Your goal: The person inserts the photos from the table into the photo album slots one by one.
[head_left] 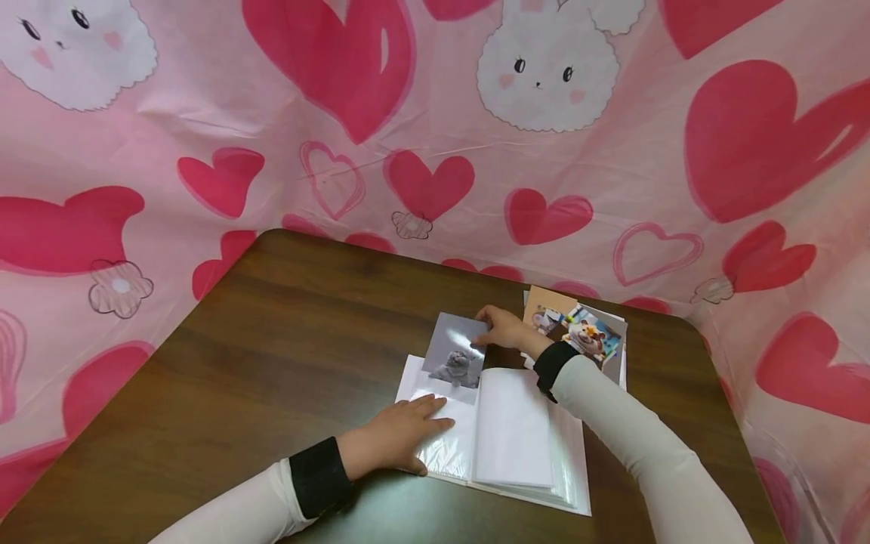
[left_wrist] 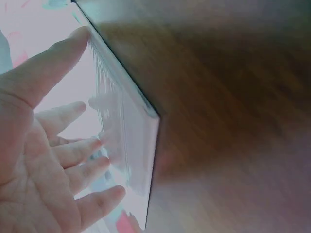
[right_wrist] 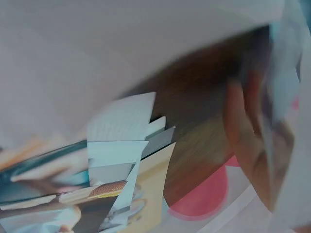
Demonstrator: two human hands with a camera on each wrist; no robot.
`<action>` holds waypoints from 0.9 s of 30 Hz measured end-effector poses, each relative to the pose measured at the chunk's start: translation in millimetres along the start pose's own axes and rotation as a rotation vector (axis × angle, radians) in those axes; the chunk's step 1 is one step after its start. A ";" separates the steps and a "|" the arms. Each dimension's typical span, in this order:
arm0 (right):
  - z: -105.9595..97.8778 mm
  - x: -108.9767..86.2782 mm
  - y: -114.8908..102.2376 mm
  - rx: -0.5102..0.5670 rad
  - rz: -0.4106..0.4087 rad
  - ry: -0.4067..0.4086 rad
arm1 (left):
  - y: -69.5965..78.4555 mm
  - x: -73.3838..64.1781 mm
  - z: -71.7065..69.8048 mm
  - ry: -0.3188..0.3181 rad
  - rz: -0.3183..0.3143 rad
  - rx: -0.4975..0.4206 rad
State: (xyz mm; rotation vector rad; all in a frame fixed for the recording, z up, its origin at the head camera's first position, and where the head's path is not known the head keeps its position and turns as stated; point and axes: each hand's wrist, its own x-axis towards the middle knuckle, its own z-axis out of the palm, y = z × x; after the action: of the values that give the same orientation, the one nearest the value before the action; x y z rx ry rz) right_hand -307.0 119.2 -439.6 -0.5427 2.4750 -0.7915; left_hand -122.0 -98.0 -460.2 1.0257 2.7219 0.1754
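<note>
A small photo album (head_left: 513,431) lies spread open on the table, with clear sleeves on its pages. Spread fingers of my left hand (head_left: 397,434) rest on its left page, the thumb by the lower edge. In the left wrist view that hand (left_wrist: 43,160) shows straight, parted fingers over the glossy sleeve (left_wrist: 138,145). My right hand (head_left: 506,330) pinches a grey photo of a cat (head_left: 455,363) by its upper right edge. The lower part of this photo overlaps the top of the left page. Blur softens the right fingers (right_wrist: 235,114) in the right wrist view.
Behind the right forearm lies a pile of loose pictures (head_left: 591,332), one with a colourful hamster-like animal, beside the album's upper right. The brown wooden table (head_left: 272,347) stretches to the left. A pink heart-patterned cloth (head_left: 435,98) hangs along its far and side edges.
</note>
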 end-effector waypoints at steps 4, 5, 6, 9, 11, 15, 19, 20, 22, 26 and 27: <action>3.8 -0.6 -2.3 -0.095 -0.125 0.032 | 1.4 -2.4 -1.4 0.028 0.062 0.032; 4.8 -1.1 -3.2 -0.098 -0.139 0.005 | 2.0 -2.6 -0.9 0.035 0.080 0.039; 5.9 -1.5 -3.9 -0.108 -0.153 -0.024 | 2.6 -2.9 -0.6 0.046 0.097 0.045; 8.9 -3.6 -6.9 -0.106 -0.176 -0.097 | 4.0 -3.2 2.6 0.078 0.136 0.053; 10.7 -5.0 -9.0 -0.108 -0.189 -0.119 | 4.7 -3.3 4.8 0.097 0.141 0.055; 12.5 -8.2 -13.1 -0.085 -0.178 -0.157 | 5.4 -2.5 5.0 0.111 0.143 0.066; 14.5 -10.7 -15.5 -0.052 -0.155 -0.238 | 6.1 -1.4 3.8 0.104 0.152 0.072; 15.0 -11.2 -15.9 -0.043 -0.149 -0.252 | 6.4 -1.3 3.5 0.103 0.154 0.072; 16.3 -11.8 -16.4 -0.021 -0.140 -0.267 | 6.7 -1.0 3.0 0.101 0.154 0.066; 18.7 -12.5 -16.6 0.028 -0.124 -0.271 | 6.8 -0.9 3.1 0.102 0.149 0.060; 19.6 -12.3 -16.4 0.041 -0.123 -0.273 | 6.5 -0.7 3.6 0.103 0.148 0.058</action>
State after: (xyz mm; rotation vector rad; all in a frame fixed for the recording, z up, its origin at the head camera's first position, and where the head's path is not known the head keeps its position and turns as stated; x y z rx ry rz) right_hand -282.7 104.5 -439.5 -0.7419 2.1873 -0.7578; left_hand -116.4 -93.6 -462.4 1.2692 2.7564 0.1796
